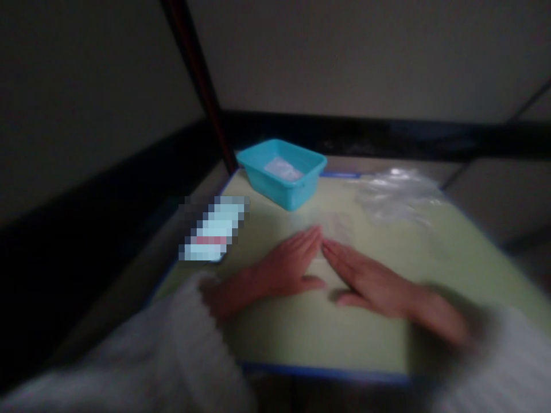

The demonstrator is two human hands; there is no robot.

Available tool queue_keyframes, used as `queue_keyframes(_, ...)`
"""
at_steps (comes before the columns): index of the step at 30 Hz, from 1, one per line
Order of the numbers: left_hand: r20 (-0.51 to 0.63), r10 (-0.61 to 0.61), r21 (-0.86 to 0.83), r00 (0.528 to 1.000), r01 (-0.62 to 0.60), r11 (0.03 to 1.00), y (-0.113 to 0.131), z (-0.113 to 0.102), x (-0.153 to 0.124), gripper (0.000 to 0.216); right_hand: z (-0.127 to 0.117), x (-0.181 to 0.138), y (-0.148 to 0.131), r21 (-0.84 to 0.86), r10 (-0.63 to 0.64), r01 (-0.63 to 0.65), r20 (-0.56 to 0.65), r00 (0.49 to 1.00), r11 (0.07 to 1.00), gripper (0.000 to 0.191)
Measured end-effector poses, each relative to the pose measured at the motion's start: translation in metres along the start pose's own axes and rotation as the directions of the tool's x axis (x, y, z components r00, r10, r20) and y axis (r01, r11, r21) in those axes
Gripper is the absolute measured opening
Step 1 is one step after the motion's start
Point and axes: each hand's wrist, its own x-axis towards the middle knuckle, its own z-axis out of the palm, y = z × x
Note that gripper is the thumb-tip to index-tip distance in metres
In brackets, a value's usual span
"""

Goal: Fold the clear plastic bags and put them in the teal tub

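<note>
My left hand (293,264) lies flat on the pale yellow-green table (318,338), its fingers stretched out toward the middle and its thumb apart. From the other side my right hand (372,278) reaches in, also flat with straight fingers. The fingertips of both hands come close together at the near edge of a thin clear plastic bag (340,226). That bag looks flat on the tabletop. It is faint and blurred, and part of it is hidden under the fingers.
A turquoise plastic basket (279,183) stands at the back, with a pale plastic packet (283,168) inside. A heap of crumpled clear plastic bags (396,192) lies at the back right. On the left edge rests a pixelated bright rectangle (219,226). Walls rise behind the table.
</note>
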Motion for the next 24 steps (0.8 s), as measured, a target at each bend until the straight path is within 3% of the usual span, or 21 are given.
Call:
queue_keyframes(8,0.047,-0.024,-0.016,0.999,0.024,1.000,-0.003,0.004,0.000,0.081,0.004,-0.018,0.008,-0.050,0.022,-0.021,0.007,1.000,0.999,0.088)
queue_keyframes(14,0.076,-0.039,-0.026,0.996,0.041,0.999,-0.001,0.003,0.001,0.081,-0.008,-0.033,0.017,-0.089,0.033,-0.027,0.063,0.997,0.996,0.086)
queue_keyframes(20,0.015,-0.014,-0.069,1.000,0.015,0.997,-0.006,0.001,0.001,0.076,-0.021,-0.027,0.023,-0.039,0.064,-0.062,0.053,0.997,0.997,0.069)
queue_keyframes(24,-0.099,0.074,-0.083,0.992,-0.082,0.993,-0.016,-0.007,0.003,0.057,-0.028,-0.020,0.021,-0.069,0.045,-0.046,-0.014,0.999,0.997,0.049)
